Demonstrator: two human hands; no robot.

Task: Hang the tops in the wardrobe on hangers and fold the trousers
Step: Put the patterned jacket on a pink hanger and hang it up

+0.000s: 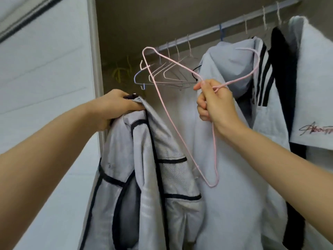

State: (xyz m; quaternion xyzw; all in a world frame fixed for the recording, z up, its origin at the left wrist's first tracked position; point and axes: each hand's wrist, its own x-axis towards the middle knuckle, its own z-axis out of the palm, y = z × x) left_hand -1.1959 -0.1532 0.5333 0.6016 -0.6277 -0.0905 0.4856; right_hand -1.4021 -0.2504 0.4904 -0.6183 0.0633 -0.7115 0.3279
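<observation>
My left hand [115, 105] grips the top edge of a light grey jacket [144, 177] with black piping, turned inside out so its mesh lining shows; it hangs down in front of the wardrobe. My right hand [214, 103] holds a pink wire hanger [169, 116] near its neck, off the rail and tilted on its side to the right of the jacket. The hanger's hook curves up in front of a hung garment. Hanger and jacket are apart.
The wardrobe rail [225, 29] runs up to the right. Several empty wire hangers [165, 74] hang at its left end. A pale grey hooded top [234, 123], a black-striped top [264, 73] and a white top [317, 87] hang to the right. The white wardrobe side [45, 69] stands left.
</observation>
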